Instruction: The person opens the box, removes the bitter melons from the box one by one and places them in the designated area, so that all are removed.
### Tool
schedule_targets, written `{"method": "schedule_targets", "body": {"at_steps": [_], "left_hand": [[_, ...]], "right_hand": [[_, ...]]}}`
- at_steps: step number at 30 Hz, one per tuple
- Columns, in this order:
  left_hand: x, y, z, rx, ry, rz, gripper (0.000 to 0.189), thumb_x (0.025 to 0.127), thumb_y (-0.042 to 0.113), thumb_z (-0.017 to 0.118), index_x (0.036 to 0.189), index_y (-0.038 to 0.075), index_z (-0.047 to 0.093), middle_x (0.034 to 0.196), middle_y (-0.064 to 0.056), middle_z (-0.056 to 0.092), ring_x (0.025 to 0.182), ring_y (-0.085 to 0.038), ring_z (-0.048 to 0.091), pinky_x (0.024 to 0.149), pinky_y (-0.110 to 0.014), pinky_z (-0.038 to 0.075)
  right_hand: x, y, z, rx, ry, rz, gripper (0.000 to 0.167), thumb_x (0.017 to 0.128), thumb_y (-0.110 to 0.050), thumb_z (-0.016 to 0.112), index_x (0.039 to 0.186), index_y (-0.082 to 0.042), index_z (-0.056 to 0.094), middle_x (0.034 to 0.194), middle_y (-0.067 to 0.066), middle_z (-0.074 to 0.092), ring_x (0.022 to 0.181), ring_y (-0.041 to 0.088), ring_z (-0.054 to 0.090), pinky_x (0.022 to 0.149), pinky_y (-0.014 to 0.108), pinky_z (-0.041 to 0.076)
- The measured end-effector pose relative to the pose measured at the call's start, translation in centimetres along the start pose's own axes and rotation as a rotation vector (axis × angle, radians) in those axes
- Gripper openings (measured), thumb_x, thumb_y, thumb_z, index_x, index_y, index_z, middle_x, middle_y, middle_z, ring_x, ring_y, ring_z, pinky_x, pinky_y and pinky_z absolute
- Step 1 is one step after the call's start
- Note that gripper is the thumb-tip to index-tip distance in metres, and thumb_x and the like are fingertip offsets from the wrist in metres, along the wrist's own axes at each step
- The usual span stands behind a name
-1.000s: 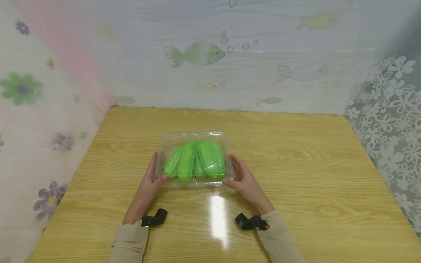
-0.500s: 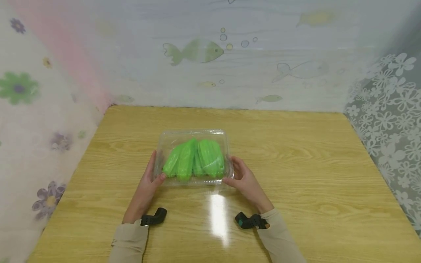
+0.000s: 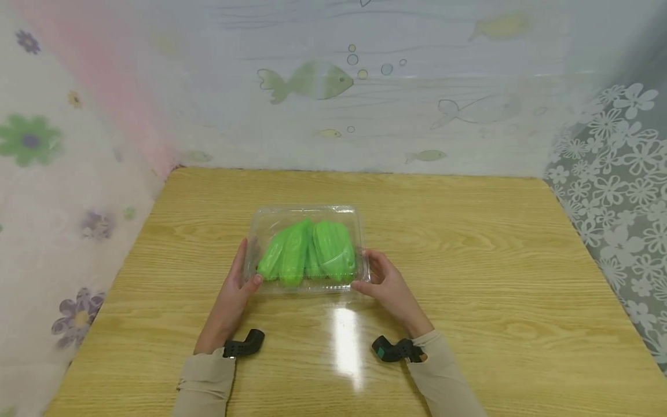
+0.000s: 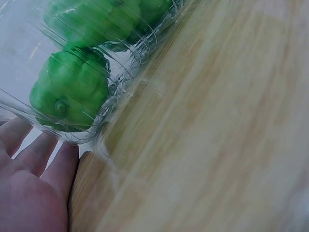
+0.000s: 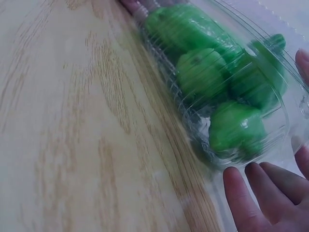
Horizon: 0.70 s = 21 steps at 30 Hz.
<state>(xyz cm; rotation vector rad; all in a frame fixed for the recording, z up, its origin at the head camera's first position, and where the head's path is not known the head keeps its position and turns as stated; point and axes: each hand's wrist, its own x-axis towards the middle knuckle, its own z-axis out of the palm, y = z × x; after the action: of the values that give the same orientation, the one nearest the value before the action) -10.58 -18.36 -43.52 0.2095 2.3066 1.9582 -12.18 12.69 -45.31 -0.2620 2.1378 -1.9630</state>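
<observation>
A lidded clear plastic clamshell box (image 3: 306, 213) stands on the table between the two hands. Inside lie several long, ridged, bright green vegetables (image 3: 295, 252), seen end-on in the left wrist view, where one lobed green end (image 4: 72, 92) faces the camera. My left hand (image 3: 237, 295) holds the box's left side, thumb at the front corner and fingers along the wall. On the opposite side my right hand (image 3: 388, 289) holds the box the same way, its thumb on the front right corner. In the right wrist view its fingertips (image 5: 234, 181) are right at the box's end.
The wooden table (image 3: 495, 260) runs back to a wall (image 3: 417, 121) with painted fish. A flowered wall (image 3: 78, 202) borders it on the left, a flower-patterned panel (image 3: 620, 174) on the right. Each wrist wears a black camera mount (image 3: 245, 344). Light glares on the tabletop in front.
The whole head view has shifted very slightly. Both hands keep their places on the box, and the vegetables inside lie as before.
</observation>
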Motion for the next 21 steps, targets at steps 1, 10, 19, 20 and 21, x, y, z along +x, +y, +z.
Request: {"method": "schedule_targets", "body": {"at_steps": [1, 10, 19, 20, 21], "left_hand": [[0.01, 0.00, 0.00, -0.003, -0.002, 0.000, 0.074, 0.091, 0.026, 0.051, 0.144, 0.026, -0.001, 0.148, 0.006, -0.003, 0.132, -0.013, -0.004, 0.104, -0.046, 0.002], [0.04, -0.14, -0.01, 0.000, -0.002, -0.005, 0.073, 0.092, 0.024, 0.050, 0.144, 0.027, -0.002, 0.148, 0.006, -0.003, 0.132, -0.013, -0.004, 0.104, -0.045, 0.002], [0.01, -0.32, -0.06, 0.011, 0.004, -0.006, 0.074, 0.092, 0.025, 0.050, 0.144, 0.020, -0.003, 0.148, 0.005, -0.004, 0.132, -0.015, -0.004, 0.104, -0.047, 0.003], [0.02, -0.37, -0.06, 0.007, 0.003, -0.005, 0.074, 0.092, 0.025, 0.050, 0.144, 0.020, -0.003, 0.148, 0.005, -0.004, 0.132, -0.015, -0.004, 0.104, -0.047, 0.003], [0.04, -0.42, -0.07, 0.002, 0.001, -0.007, 0.074, 0.092, 0.024, 0.049, 0.144, 0.020, -0.003, 0.148, 0.005, -0.004, 0.132, -0.015, -0.004, 0.104, -0.047, 0.003]], "right_hand": [[0.01, 0.05, 0.00, -0.004, 0.002, -0.002, 0.070, 0.074, -0.021, 0.074, 0.131, -0.010, 0.036, 0.138, 0.002, 0.036, 0.125, 0.018, 0.034, 0.096, 0.037, 0.033], [0.02, -0.01, 0.06, 0.025, 0.005, 0.045, 0.062, 0.076, -0.013, 0.072, 0.128, -0.008, 0.038, 0.136, 0.006, 0.037, 0.124, 0.020, 0.035, 0.095, 0.036, 0.035], [-0.15, -0.22, 0.27, 0.036, 0.007, 0.076, 0.053, 0.075, -0.020, 0.072, 0.117, -0.007, 0.043, 0.138, 0.004, 0.034, 0.120, 0.026, 0.040, 0.087, 0.033, 0.042], [-0.20, -0.22, 0.29, 0.030, 0.010, 0.077, 0.052, 0.075, -0.021, 0.073, 0.116, -0.007, 0.044, 0.138, 0.003, 0.034, 0.120, 0.026, 0.039, 0.087, 0.033, 0.042], [-0.24, -0.21, 0.29, 0.024, 0.011, 0.075, 0.051, 0.075, -0.023, 0.073, 0.114, -0.008, 0.044, 0.138, 0.004, 0.034, 0.120, 0.027, 0.039, 0.086, 0.034, 0.043]]}}
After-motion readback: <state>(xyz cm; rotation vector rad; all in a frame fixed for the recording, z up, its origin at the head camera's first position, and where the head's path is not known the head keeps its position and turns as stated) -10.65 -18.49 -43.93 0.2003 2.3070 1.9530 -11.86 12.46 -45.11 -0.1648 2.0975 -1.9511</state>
